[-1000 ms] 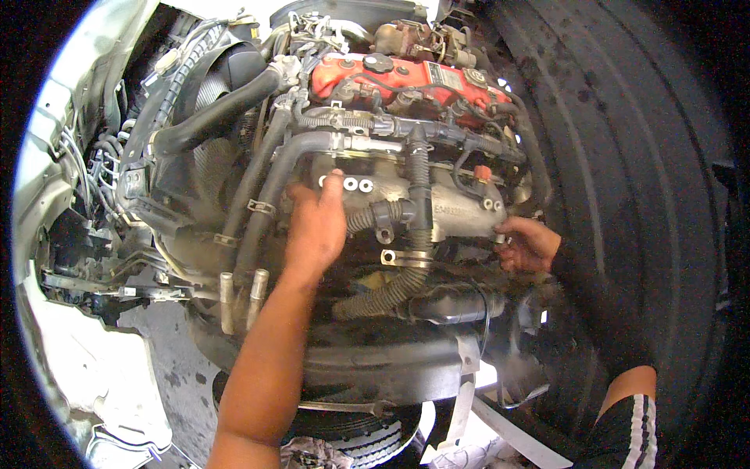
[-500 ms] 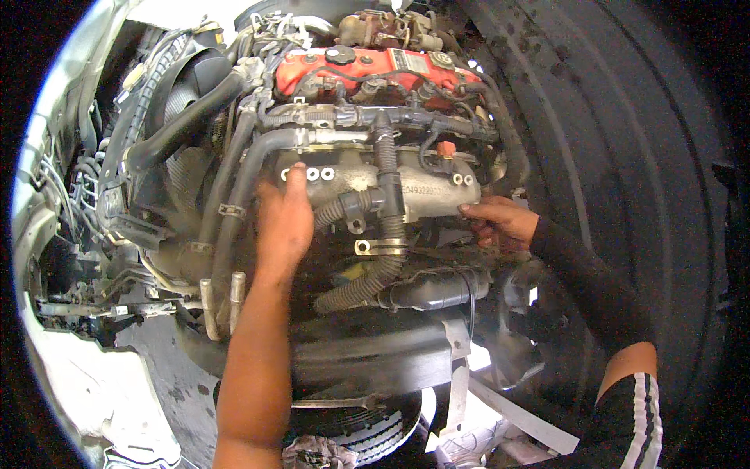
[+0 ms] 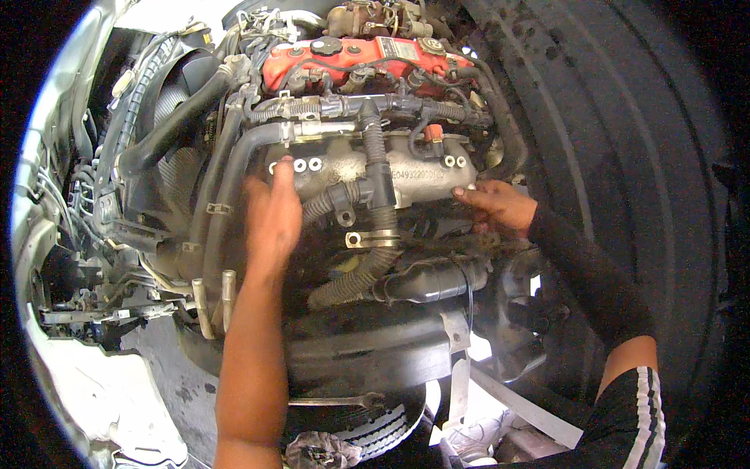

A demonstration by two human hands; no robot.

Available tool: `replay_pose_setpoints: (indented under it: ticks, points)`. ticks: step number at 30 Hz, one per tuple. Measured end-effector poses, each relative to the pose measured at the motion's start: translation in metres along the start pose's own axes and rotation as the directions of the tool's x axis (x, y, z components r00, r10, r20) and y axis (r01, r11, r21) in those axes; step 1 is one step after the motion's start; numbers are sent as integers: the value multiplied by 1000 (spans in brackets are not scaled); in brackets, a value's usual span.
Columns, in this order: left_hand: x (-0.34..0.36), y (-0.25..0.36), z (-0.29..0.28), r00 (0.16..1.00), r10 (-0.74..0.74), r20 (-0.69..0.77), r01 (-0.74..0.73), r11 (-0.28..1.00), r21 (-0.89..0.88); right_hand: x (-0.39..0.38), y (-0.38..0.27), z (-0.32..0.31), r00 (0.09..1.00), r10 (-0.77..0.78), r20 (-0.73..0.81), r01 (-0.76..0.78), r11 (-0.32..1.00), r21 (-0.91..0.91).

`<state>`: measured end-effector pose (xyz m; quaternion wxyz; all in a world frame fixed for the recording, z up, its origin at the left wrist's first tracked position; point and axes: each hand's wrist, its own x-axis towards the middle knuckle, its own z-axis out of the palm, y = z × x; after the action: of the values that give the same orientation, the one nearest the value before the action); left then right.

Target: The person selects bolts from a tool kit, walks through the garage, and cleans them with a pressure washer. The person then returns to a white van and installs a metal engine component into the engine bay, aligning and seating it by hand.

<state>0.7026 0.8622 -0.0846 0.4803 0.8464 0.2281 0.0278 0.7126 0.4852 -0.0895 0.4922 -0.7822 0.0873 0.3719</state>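
Observation:
A grey cast intake manifold [image 3: 414, 168] runs across the engine, below a red valve cover [image 3: 355, 59]. My left hand [image 3: 273, 209] lies on the manifold's left end, one fingertip up by the round bolt holes [image 3: 301, 165], its fingers wrapped around that end. My right hand [image 3: 498, 206], in a black sleeve, pinches the manifold's lower right corner. A black ribbed hose [image 3: 377, 168] crosses the manifold between my hands, with a metal clamp [image 3: 373, 239] below it.
A black radiator hose [image 3: 168, 133] and a fan shroud [image 3: 144, 187] are at the left. A corrugated hose [image 3: 348, 283] and a black duct [image 3: 430, 280] sit under the manifold. A large tyre [image 3: 625, 156] fills the right side. A crossmember [image 3: 367, 356] lies below.
My right hand has moved up and left from below the manifold to its right corner. My left hand has stayed on the left end. The view has shifted slightly.

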Motion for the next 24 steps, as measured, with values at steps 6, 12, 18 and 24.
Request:
replay_pose_setpoints:
  ticks: [6, 12, 18, 24]
  points:
    - [0, 2, 4, 1000, -26, -11, 26, 999, 29, -3, -1, 2, 997, -55, -49, 55, 998, -5]
    - [1, 4, 3, 999, -27, 22, 26, 998, 49, 6, 8, -2, 997, -65, -38, 65, 998, -17]
    - [1, 6, 2, 999, -34, 11, 33, 996, 78, 7, 9, -4, 1000, -29, 5, 28, 990, 138]
    - [2, 2, 1, 1000, -10, 17, 9, 996, 87, 2, -1, 1, 999, -34, -14, 35, 989, 143]
